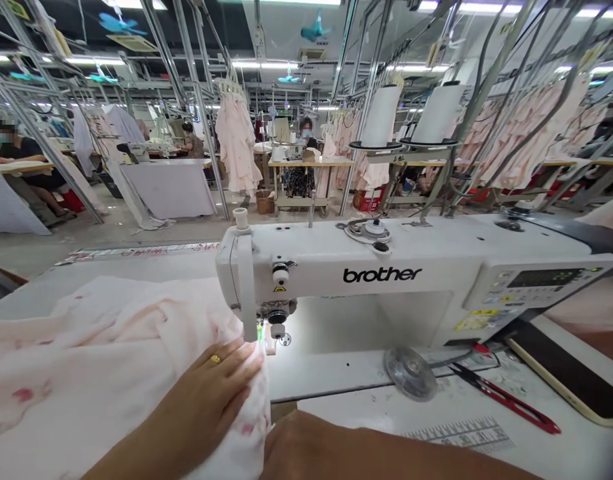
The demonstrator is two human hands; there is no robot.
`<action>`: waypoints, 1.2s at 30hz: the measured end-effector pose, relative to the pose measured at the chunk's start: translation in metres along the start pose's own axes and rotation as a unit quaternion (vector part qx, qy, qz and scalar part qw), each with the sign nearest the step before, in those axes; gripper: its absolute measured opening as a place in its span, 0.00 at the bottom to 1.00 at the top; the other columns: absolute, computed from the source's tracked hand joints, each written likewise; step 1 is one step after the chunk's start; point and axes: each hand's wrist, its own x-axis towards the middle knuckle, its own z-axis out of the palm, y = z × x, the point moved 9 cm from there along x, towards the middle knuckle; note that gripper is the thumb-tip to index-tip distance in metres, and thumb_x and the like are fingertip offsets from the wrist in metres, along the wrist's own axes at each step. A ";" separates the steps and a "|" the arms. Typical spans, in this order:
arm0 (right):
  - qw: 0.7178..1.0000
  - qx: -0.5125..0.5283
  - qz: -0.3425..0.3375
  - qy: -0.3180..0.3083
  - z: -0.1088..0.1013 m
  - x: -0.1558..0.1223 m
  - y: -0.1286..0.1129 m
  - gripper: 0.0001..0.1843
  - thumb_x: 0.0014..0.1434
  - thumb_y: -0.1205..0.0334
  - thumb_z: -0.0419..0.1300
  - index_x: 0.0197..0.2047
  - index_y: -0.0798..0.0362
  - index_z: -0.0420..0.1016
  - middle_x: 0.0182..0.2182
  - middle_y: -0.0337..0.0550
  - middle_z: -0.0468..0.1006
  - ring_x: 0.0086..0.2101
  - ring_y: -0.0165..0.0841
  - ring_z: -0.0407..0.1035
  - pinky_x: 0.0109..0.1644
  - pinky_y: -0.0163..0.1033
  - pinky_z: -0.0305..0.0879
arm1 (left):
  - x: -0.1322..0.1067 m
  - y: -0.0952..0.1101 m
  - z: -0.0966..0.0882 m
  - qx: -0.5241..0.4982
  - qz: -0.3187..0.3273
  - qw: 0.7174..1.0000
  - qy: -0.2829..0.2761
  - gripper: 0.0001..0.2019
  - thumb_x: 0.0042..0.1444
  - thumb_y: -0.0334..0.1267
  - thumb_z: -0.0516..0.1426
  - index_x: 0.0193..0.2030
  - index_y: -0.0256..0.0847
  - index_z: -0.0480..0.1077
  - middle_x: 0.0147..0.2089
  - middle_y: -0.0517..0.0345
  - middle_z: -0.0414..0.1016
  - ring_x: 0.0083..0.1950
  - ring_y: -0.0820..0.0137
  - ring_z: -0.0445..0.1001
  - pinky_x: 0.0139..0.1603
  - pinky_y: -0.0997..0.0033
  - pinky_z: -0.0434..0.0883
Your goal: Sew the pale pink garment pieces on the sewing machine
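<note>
My left hand, a gold ring on one finger, lies flat with fingers stretched on a pale pink fabric with small red flowers. Its fingertips rest just left of the presser foot of a white Brother sewing machine. The fabric is bunched over the table's left half and reaches the needle area. My right forearm crosses the bottom of the view towards the cloth's edge. The right hand itself is hidden under or behind the fabric.
Red thread snips, a clear round disc and a dark phone lie on the table to the right of the needle. Two white thread cones stand behind the machine. Other people sit at machines farther back, among hanging pink garments.
</note>
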 end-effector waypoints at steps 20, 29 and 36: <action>0.978 -0.174 -0.062 0.096 -0.027 0.000 -0.009 0.15 0.69 0.69 0.52 0.30 0.52 0.70 0.27 0.32 0.73 0.30 0.27 0.67 0.40 0.34 0.61 | 0.002 -0.033 0.010 -0.135 -0.057 0.989 -0.028 0.19 0.68 0.33 0.47 0.63 0.50 0.64 0.50 0.58 0.78 0.57 0.66 0.73 0.55 0.68 0.73; 0.969 -0.213 -0.066 0.106 -0.026 0.001 -0.015 0.13 0.64 0.70 0.55 0.27 0.52 0.67 0.22 0.34 0.70 0.26 0.27 0.65 0.39 0.35 0.63 | 0.019 -0.031 -0.009 -0.169 -0.014 0.985 -0.045 0.16 0.67 0.31 0.46 0.48 0.48 0.74 0.49 0.56 0.78 0.51 0.65 0.74 0.54 0.65 0.72; 0.972 -0.209 -0.066 0.090 -0.025 0.002 -0.013 0.14 0.62 0.72 0.57 0.25 0.52 0.64 0.22 0.32 0.70 0.27 0.28 0.66 0.36 0.35 0.60 | 0.009 0.003 -0.009 -0.112 -0.033 0.993 -0.010 0.14 0.62 0.28 0.49 0.45 0.45 0.73 0.45 0.56 0.78 0.46 0.66 0.77 0.49 0.66 0.74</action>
